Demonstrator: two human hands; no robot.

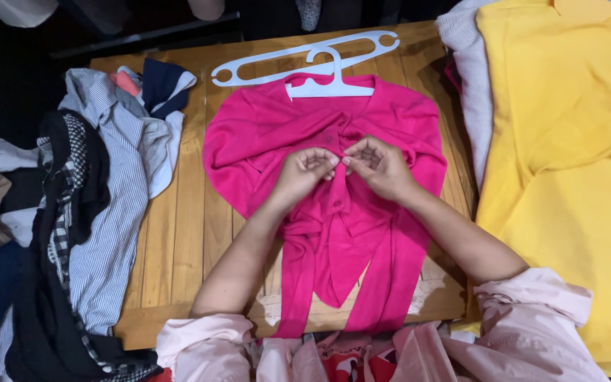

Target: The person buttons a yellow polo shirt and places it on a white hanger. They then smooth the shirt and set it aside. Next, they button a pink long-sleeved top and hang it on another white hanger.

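Note:
A bright pink button-front shirt lies spread on a wooden table, its collar toward the far edge. My left hand and my right hand meet over the middle of the shirt, fingertips pinching the fabric of its front placket near a button. A white plastic hanger sits at the shirt's collar, and a second white hanger lies just beyond it on the table.
A heap of striped, checked and dark clothes covers the table's left side. A yellow polo shirt lies at the right, with a white knitted garment beside it. My pale pink sleeves are rolled up.

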